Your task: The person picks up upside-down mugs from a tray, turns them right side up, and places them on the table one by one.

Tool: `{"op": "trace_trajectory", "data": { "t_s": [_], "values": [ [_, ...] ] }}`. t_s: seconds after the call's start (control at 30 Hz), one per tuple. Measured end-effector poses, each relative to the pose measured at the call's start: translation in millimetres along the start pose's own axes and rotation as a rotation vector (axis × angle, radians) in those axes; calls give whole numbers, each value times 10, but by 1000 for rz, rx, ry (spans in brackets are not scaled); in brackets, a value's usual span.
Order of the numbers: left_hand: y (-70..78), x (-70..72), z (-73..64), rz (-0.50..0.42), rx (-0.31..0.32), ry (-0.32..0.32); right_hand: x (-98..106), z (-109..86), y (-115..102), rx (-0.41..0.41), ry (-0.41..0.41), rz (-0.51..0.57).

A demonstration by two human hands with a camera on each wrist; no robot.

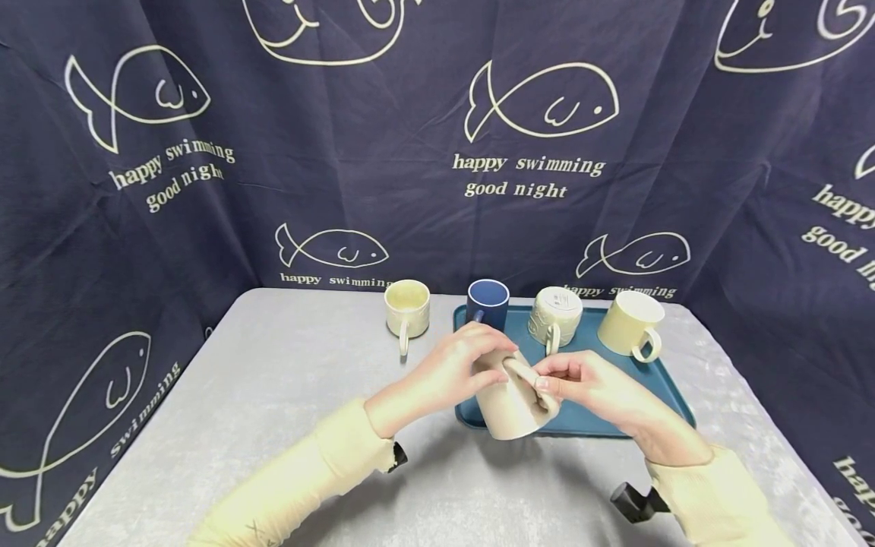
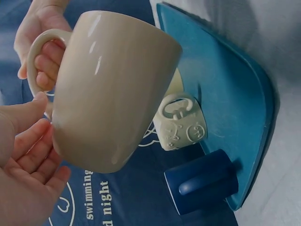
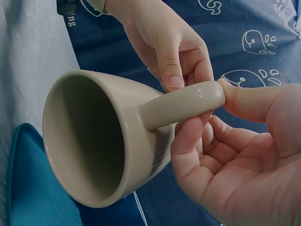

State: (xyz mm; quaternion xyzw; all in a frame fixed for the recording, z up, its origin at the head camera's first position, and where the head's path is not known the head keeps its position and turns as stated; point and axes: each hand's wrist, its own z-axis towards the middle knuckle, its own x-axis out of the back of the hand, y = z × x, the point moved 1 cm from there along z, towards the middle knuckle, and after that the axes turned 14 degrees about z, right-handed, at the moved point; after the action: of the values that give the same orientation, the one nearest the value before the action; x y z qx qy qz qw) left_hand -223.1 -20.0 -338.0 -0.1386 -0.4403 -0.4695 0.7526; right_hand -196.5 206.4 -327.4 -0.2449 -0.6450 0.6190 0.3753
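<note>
A beige mug [image 1: 509, 403] is held tilted above the tray's front edge, its base up and its mouth turned downward. My right hand [image 1: 595, 387] pinches the handle [image 3: 186, 104] between thumb and curled fingers. At the base end, my left hand [image 1: 454, 363] grips the mug, its thumb beside the handle. In the right wrist view the mug's dark inside shows with nothing visible in it. Behind the hands, a dark blue mug [image 1: 488, 301], an upside-down cream mug [image 1: 556, 315] with a raised pattern, and a pale yellow mug [image 1: 629, 323] stand on the blue tray [image 1: 649, 387].
A pale yellow mug [image 1: 407, 308] stands upright on the grey table [image 1: 307, 342], left of the tray, its handle towards me. A dark blue curtain [image 1: 410, 152] with fish drawings hangs behind the table and at both sides.
</note>
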Motion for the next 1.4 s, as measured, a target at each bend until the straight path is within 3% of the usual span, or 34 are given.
{"op": "trace_trajectory", "data": {
  "t_s": [0.47, 0.7, 0.97, 1.4],
  "values": [
    [-1, -58, 7, 7, -196, 21, -33, 23, -3, 36, -98, 29],
    [6, -67, -8, 16, -199, 42, -49, 32, 8, 18, -97, 21],
    [65, -43, -45, 155, -231, 102, -50, 40, 30, -4, -93, 28],
    [90, 15, -83, 201, -191, 165, -109, 60, -25, 39, -28, 13]
  ]
}}
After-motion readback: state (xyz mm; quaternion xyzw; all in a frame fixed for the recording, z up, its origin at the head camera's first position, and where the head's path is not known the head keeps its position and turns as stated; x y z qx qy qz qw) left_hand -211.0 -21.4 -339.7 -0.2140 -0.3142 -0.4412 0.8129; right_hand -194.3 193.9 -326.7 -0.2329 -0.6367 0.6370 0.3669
